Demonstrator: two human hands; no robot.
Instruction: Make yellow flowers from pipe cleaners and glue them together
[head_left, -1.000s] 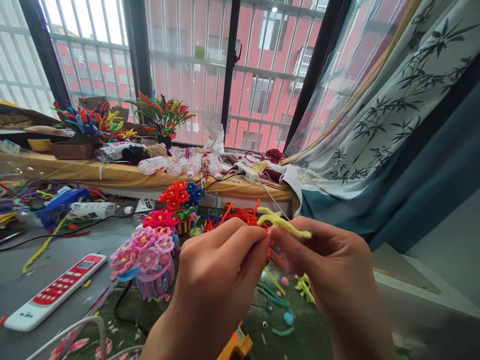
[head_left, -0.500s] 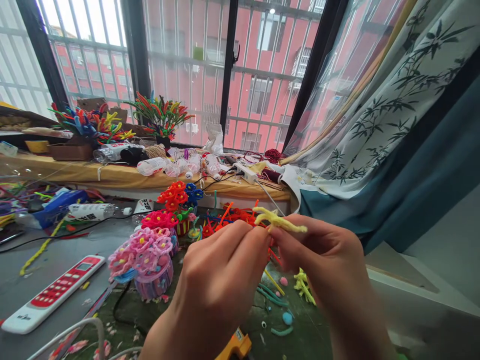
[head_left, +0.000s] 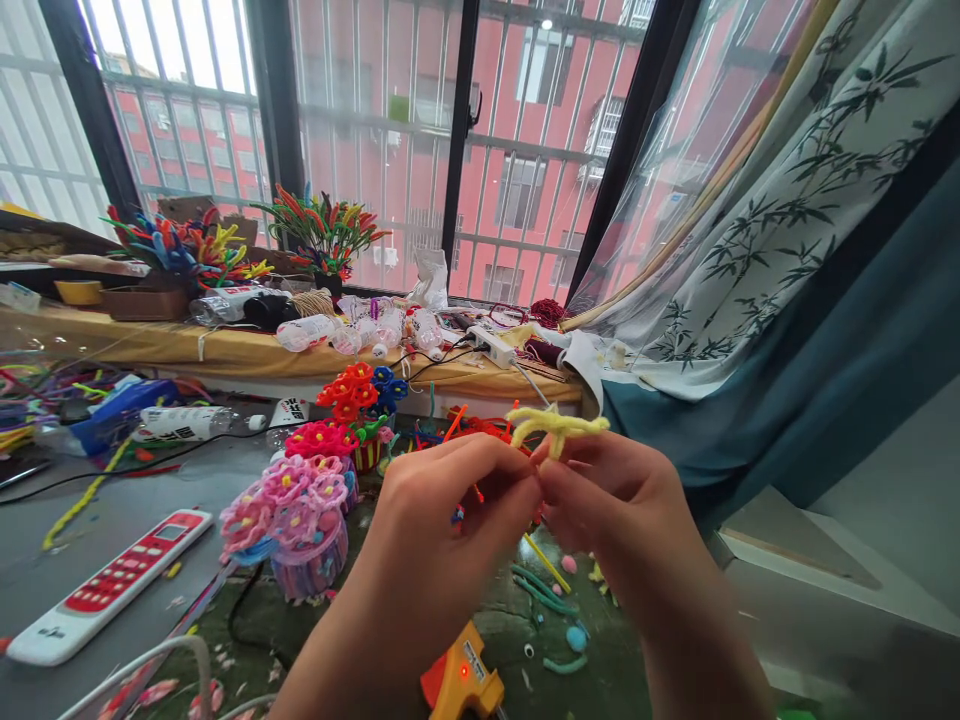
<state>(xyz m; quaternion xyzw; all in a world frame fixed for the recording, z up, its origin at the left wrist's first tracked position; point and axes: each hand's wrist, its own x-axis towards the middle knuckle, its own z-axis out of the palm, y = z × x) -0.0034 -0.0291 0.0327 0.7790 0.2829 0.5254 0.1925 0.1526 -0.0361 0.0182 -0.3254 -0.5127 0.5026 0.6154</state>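
Yellow fuzzy pipe cleaners (head_left: pixel 559 424), twisted together with ends spreading left and right, stick up above my fingertips. My right hand (head_left: pixel 611 500) is closed in a pinch on their lower stem. Against it, the fingertips of my left hand (head_left: pixel 457 530) are pinched together at the same stem; the fingers cover the exact point of contact. Below my left wrist lies a yellow-orange hot glue gun (head_left: pixel 466 675) with a small red light on.
Pots of pipe-cleaner flowers, pink (head_left: pixel 307 510) and red (head_left: pixel 349 392), stand left of my hands. A white-and-red remote control (head_left: pixel 109 590) lies further left. Teal pipe cleaners (head_left: pixel 544 592) and pompoms (head_left: pixel 576 640) are scattered below. Plastic bottles (head_left: pixel 307 332) line the windowsill.
My left hand has loosened its curl, leaving a gap between thumb and fingers. The yellow piece has turned, showing its stem, and more of the glue gun is visible.
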